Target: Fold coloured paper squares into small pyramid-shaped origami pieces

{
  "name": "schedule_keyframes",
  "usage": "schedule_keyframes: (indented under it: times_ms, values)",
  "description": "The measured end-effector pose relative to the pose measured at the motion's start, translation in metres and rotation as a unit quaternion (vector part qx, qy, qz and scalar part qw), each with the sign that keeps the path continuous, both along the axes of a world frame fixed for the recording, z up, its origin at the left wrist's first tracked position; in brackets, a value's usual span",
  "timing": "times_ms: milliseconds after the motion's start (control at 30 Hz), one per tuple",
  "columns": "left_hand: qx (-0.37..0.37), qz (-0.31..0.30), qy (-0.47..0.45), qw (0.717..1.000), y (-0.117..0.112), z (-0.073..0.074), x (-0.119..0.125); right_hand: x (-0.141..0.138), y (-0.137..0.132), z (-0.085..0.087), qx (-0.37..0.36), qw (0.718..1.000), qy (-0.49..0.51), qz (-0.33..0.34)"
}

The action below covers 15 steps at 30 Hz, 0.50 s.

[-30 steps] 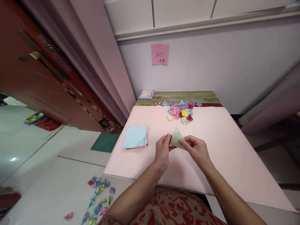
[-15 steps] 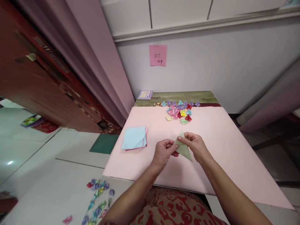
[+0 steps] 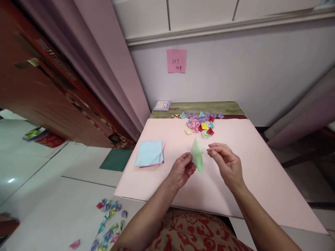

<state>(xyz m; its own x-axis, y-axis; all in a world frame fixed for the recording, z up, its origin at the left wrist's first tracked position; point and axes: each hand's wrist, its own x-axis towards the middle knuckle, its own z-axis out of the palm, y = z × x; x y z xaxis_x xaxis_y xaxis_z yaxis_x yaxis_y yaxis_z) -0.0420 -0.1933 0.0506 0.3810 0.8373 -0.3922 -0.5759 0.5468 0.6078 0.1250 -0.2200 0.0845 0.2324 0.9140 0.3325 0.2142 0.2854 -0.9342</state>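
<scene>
A light green folded sheet of paper (image 3: 197, 157), partly opened along its creases, stands tilted above the table. My left hand (image 3: 183, 170) pinches its left edge between thumb and fingers. To the right of the paper, my right hand (image 3: 227, 163) is apart from it, loosely curled with fingertips towards the paper; nothing shows between them. Beyond both hands lies a cluster of small folded paper pieces (image 3: 196, 124) in pink, red, yellow, purple, blue and green. A stack of square paper sheets (image 3: 149, 153), light blue on top, lies left of my left hand.
Pink paper (image 3: 251, 181) covers most of the table. A small booklet or pack (image 3: 162, 105) sits at its back left corner. More folded paper pieces (image 3: 111, 223) lie on the floor at left. A pink note (image 3: 177, 61) is on the wall; a red door (image 3: 52, 87) stands left.
My right hand has let go of the green paper and moved right. The paper, held by my left hand alone, has turned and spread from a flat triangle.
</scene>
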Motion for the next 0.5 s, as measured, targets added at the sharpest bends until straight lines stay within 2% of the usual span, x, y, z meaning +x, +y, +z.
schedule_keyframes:
  times_ms: [100,167,300,500]
  values:
    - [0.010,-0.009,-0.004,1.000,0.0001,-0.0024,0.0007,-0.0015,-0.0042,0.0034,0.042,0.994,-0.106,-0.003]
    - [0.024,-0.016,0.006,1.000,-0.0005,-0.0027,0.0005,-0.0026,-0.0042,0.0061,0.049,0.989,-0.140,-0.003]
    - [0.067,-0.034,0.038,0.996,-0.0025,-0.0022,-0.0006,-0.0033,-0.0007,0.0068,0.042,0.986,-0.160,0.005]
    - [0.104,-0.040,0.077,0.991,-0.0033,-0.0021,-0.0008,-0.0005,0.0033,-0.0022,0.002,0.990,-0.139,0.000]
